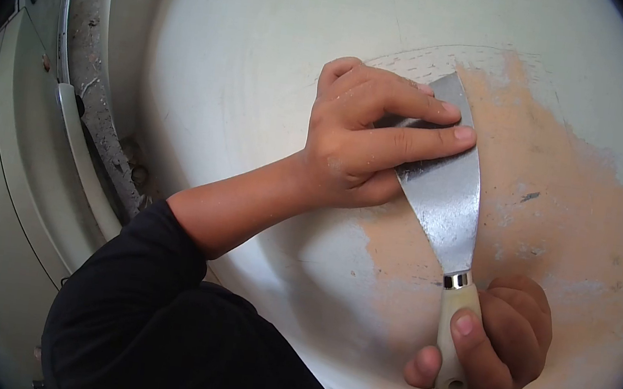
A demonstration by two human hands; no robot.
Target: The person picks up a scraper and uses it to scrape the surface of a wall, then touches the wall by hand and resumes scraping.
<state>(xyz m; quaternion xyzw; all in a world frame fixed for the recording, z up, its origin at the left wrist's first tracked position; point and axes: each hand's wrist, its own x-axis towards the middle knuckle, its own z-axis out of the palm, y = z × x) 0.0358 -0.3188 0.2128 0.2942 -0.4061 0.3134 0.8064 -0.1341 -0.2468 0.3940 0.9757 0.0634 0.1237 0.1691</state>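
Observation:
A wide metal scraper (449, 202) with a cream handle crosses the view, its broad end up and its handle down. My right hand (502, 343) is wrapped round the handle, the thumb lying along it. Higher up, my left hand (365, 131) grips the blade, with fingers across its upper face and the thumb partly hidden behind the left edge. Behind the blade is a pale curved panel (250, 57) bearing a large peach-coloured patch (557, 199) with grey smears and small dark marks. Dark areas show on the blade between and below the left fingers.
At the left stands a greenish-grey vehicle body part (32, 155) with a long pale bar (88, 161). Between it and the panel runs a strip of littered grey ground (103, 102). Black sleeves (180, 333) cover the lower part of the view. Pencil-like lines mark the panel above the patch.

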